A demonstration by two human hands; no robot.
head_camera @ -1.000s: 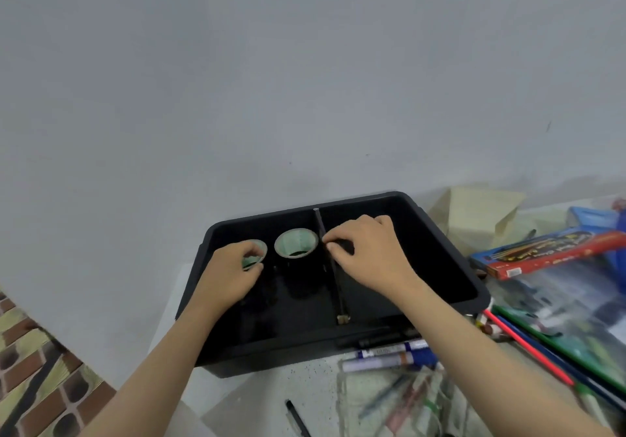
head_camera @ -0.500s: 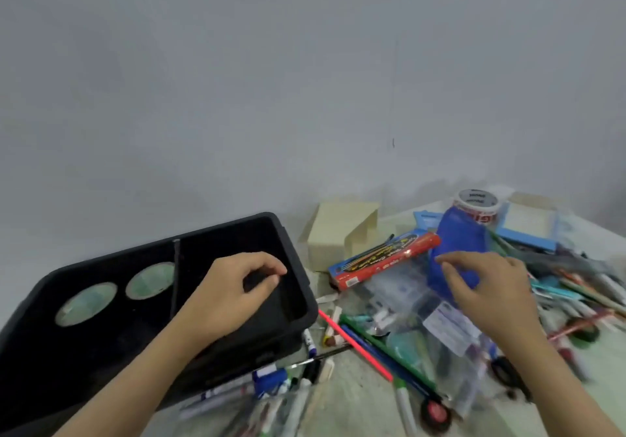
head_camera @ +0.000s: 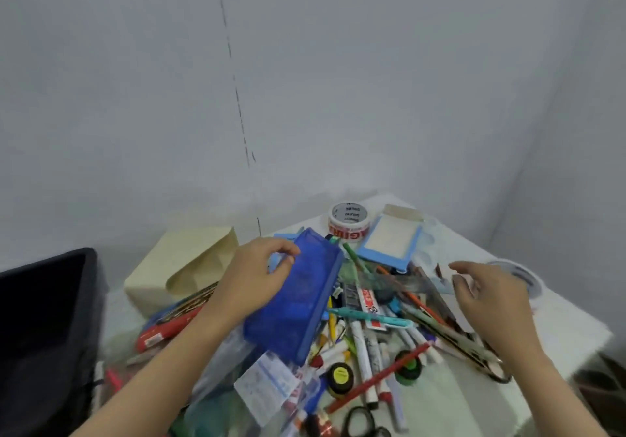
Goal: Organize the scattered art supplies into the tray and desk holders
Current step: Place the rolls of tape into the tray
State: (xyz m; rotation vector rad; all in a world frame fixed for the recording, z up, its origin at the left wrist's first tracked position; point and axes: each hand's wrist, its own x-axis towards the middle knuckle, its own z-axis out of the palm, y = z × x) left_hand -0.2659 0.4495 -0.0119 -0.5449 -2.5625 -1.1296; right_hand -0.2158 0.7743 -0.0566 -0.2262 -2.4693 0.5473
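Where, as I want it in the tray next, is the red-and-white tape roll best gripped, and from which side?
The tape roll lies flat, core hole up, so come from above: thumb in the hole, fingers on the outer wall. Probably use the free right hand, since the blue case and blue-framed pad crowd its near sides.

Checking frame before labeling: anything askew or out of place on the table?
Yes. Markers, pens and scissors lie crisscrossed in a loose heap on the table, beside the black tray. The blue case, gripped by the left hand, sits tilted across that heap. The right hand hovers open above it.
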